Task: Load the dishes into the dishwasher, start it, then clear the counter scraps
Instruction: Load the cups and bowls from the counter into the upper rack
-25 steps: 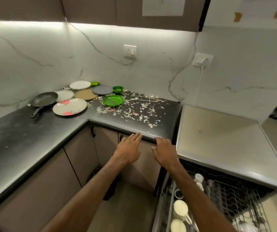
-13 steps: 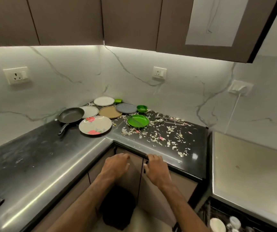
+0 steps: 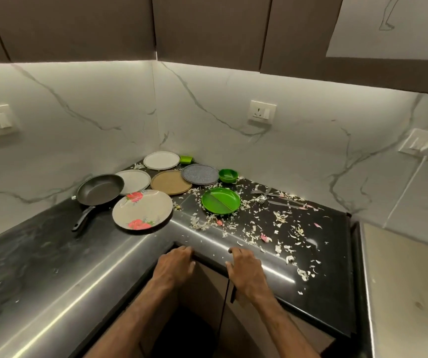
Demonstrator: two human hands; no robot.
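Observation:
Dirty dishes crowd the counter's back corner: a black frying pan (image 3: 100, 189), a flowered plate (image 3: 142, 210), a tan plate (image 3: 171, 182), a grey plate (image 3: 200, 174), two white plates (image 3: 161, 160), a green divided plate (image 3: 220, 200), a green bowl (image 3: 228, 175) and a small green cup (image 3: 186, 159). Forks and a knife (image 3: 276, 196) lie among vegetable scraps (image 3: 267, 223). My left hand (image 3: 175, 266) and my right hand (image 3: 245, 271) rest side by side at the front edge of the black counter (image 3: 52, 254), fingers loosely curled, holding nothing.
The dishwasher's beige top (image 3: 409, 285) shows at the right edge. Brown upper cabinets (image 3: 78, 24) hang above the marble wall, which carries two sockets (image 3: 262, 110) and a plugged-in cable (image 3: 422, 147). Cabinet doors (image 3: 207, 306) sit below my hands.
The view has swung left and up, away from the open dishwasher rack toward the counter corner. Both hands have come to rest at the counter's front edge, closer to the dishes.

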